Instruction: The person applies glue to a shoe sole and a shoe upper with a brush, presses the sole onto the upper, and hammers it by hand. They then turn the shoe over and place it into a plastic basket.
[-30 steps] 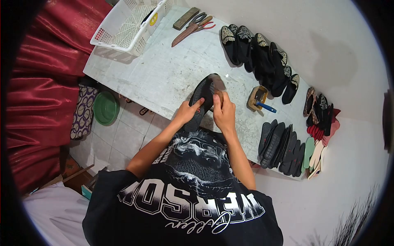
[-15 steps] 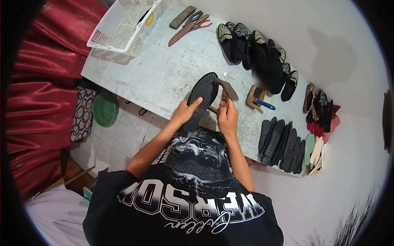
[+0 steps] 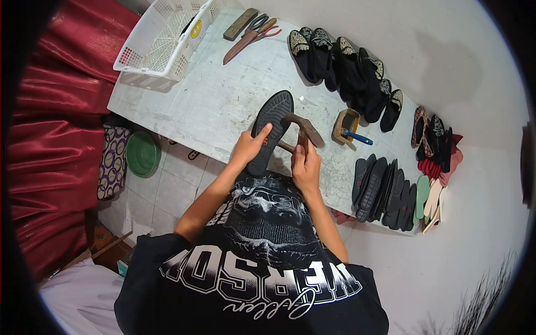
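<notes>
My left hand [image 3: 249, 146] grips a black shoe [image 3: 274, 111] around its middle, thumb lying across the ribbed sole. The sole faces up, with a small red mark beside the thumb and the toe end pointing away from me. A hammer [image 3: 308, 129] is in my closed right hand [image 3: 306, 168]. Its rusty brown head meets the right edge of the sole, a little below the toe. Part of the handle shows between the shoe and my right fingers. The heel end comes down close to my black shirt [image 3: 268, 206].
A white table [image 3: 223, 106] carries a white plastic basket [image 3: 173, 53], a knife [image 3: 240, 47], scissors, pliers and a grey block. To the right are a glue container [image 3: 347, 124] with a blue-handled brush [image 3: 357, 137], finished black shoes [image 3: 349, 67] and several soles [image 3: 373, 190]. A green basin [image 3: 143, 154] stands on the floor.
The hammer head has shifted from near the toe slightly down the sole's right edge, and my right hand has come lower. My left hand keeps its hold on the shoe.
</notes>
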